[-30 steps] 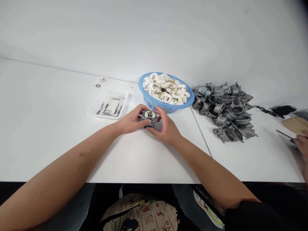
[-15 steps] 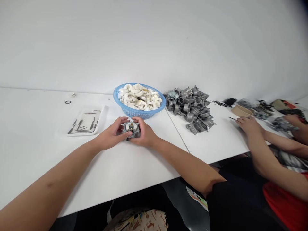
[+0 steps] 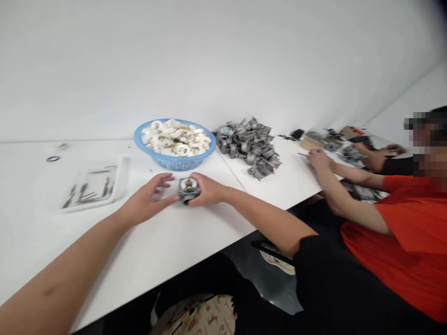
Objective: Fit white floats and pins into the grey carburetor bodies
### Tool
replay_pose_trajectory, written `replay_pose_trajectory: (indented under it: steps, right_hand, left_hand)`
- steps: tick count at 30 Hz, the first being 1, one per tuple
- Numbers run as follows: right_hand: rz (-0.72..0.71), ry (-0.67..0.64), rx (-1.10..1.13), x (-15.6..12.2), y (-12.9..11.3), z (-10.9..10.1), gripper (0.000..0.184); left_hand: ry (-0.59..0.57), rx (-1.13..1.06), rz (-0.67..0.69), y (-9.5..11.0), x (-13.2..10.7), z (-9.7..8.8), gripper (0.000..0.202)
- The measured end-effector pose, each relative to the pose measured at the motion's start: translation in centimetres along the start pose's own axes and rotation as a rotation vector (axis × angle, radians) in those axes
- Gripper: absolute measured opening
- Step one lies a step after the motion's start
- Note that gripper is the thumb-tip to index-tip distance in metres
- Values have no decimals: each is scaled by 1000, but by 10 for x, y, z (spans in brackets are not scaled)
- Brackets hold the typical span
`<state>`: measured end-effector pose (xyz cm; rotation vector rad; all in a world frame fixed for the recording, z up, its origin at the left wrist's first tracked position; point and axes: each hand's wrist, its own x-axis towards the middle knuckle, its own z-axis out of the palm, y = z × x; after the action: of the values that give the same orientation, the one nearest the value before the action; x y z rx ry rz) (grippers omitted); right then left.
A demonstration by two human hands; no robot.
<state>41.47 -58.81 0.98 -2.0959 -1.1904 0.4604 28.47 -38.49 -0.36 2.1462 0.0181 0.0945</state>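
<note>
Left hand: the left hand (image 3: 148, 194) lies open on the white tabletop (image 3: 157, 242), fingers spread, a fingertip just beside the part, with no clear hold on it

Right hand: the right hand (image 3: 206, 190) is curled against the part's right side and appears to have hold of it, fingers partly blurred

Carburetor: one die-cast carburetor body (image 3: 189, 190) sits between the two hands, near the tabletop's front edge, a brass fitting (image 3: 189, 183) on top

Relation: the body lies to the right of the left hand and to the left of the right hand, which is the nearer; it looks compact, with no clear long axis

Count: two hands on one body; one blue plastic basket (image 3: 174, 161) of white rings, too many to count; one pile of cast-metal bodies (image 3: 246, 149), also uncounted

Rest: one shallow clear tray (image 3: 122, 172) of slender metal pieces (image 3: 82, 195) and one dark O-ring (image 3: 53, 158) lie to the left; a co-worker in a red shirt (image 3: 412, 242) works at right, one hand (image 3: 319, 159) beyond the pile
</note>
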Motion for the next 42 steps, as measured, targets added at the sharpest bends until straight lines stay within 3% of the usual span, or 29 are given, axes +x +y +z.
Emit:
replay_pose_trajectory:
  steps: [3, 6, 10, 16, 23, 32, 39, 42]
  right_hand:
    - [7, 14, 138, 1, 11, 9, 54]
    - [-111, 11, 285, 8, 13, 22, 54]
    - [-231, -35, 353, 14, 9, 32, 56]
    - [-117, -4, 384, 4, 1, 31, 58]
    - [-144, -28, 351, 1, -1, 29, 48]
    - [-137, 140, -88, -2, -5, 31, 49]
    - [-108, 126, -138, -3, -7, 31, 49]
    - [-77, 121, -137, -4, -11, 29, 52]
  left_hand:
    - [44, 135, 148, 6, -2, -1, 67]
    - [53, 242, 321, 15, -4, 1, 51]
    - [14, 268, 395, 23, -5, 2, 43]
    - [-9, 293, 411, 22, -6, 2, 32]
    - [-46, 235, 377, 26, -6, 4, 31]
    - [-115, 283, 356, 30, -9, 2, 32]
    - [-42, 140, 374, 23, -8, 4, 35]
    - [-54, 18, 312, 18, -7, 0, 43]
